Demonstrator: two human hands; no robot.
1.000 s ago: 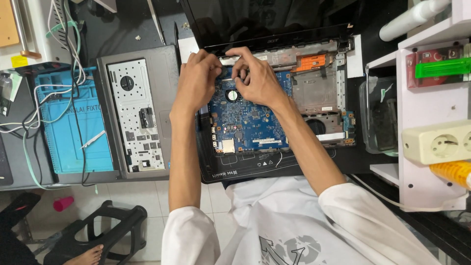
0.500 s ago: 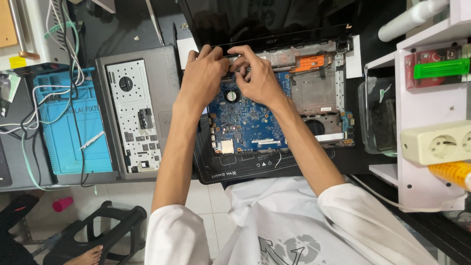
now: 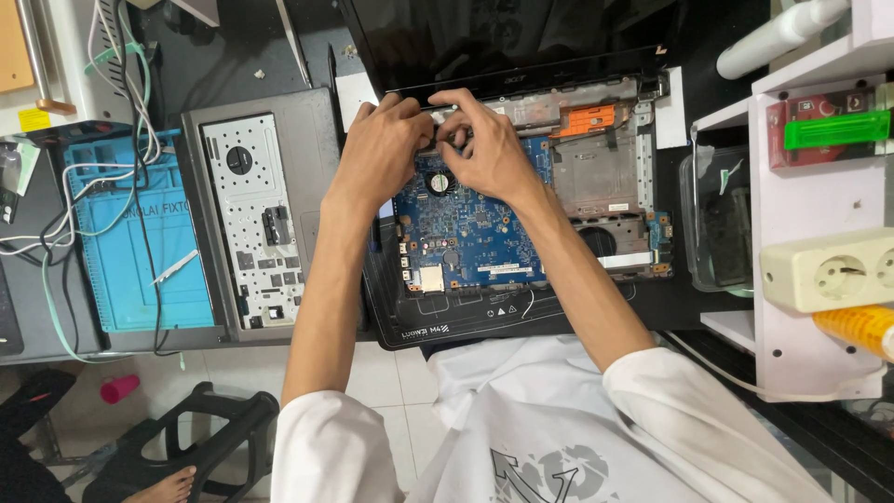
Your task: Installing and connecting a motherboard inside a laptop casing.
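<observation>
Both hands have closed toward each other since the earlier frames, meeting at the far edge of the opened laptop base (image 3: pixel 521 279).

Left hand (image 3: pixel 382 154) and right hand (image 3: pixel 489 149) rest fingertip to fingertip just beyond the blue circuit board (image 3: pixel 470 233), beside its small round fan (image 3: pixel 438 183); fingers are curled together on something small at the hinge edge, though what each grip pinches cannot be told. To the left on the worktop (image 3: pixel 233 56) lies the removed grey bottom cover (image 3: pixel 256 214), with a blue mat (image 3: pixel 140 242) farther left.
</observation>
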